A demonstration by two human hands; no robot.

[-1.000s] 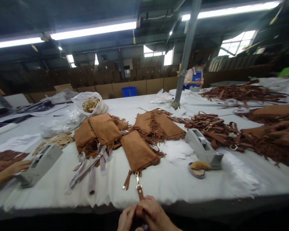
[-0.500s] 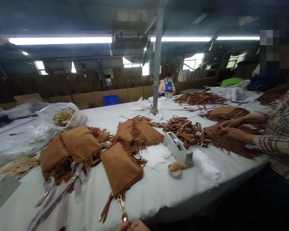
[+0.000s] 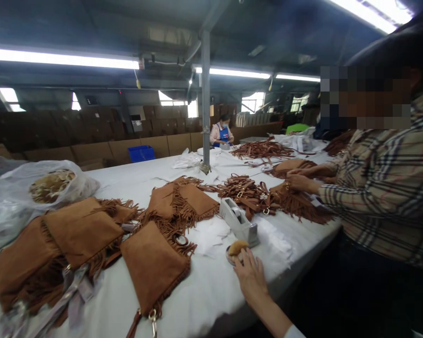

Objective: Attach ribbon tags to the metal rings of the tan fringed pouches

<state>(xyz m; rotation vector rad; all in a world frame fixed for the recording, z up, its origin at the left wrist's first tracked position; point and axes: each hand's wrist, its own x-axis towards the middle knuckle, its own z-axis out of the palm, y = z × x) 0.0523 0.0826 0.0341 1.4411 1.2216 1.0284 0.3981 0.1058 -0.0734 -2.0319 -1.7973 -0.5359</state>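
Observation:
My right hand [image 3: 252, 277] reaches in from the lower right, fingers stretched out over a small round dish [image 3: 230, 256]. Its fingertips touch or nearly touch a yellowish sponge-like pad [image 3: 237, 247] lying on that dish. My left hand is out of the picture. A brown fringed bag [image 3: 155, 270] lies flat to the left of my right hand, with a gold clasp [image 3: 153, 319] and a tasselled zip pull at its lower corner. Just beyond the dish stands a grey tape dispenser [image 3: 238, 220].
More brown fringed bags [image 3: 81, 232] lie at the left, beside a plastic bag [image 3: 81, 190] of light scraps. Brown straps [image 3: 246, 192] are heaped mid-table near a metal post [image 3: 206, 103]. At the right, a co-worker in a checked shirt [image 3: 373, 188] handles a fringed piece [image 3: 296, 204].
The view has swung right. The fingers at the bag's clasp at the bottom edge are gone from view. My right hand has come in over the dish and pad.

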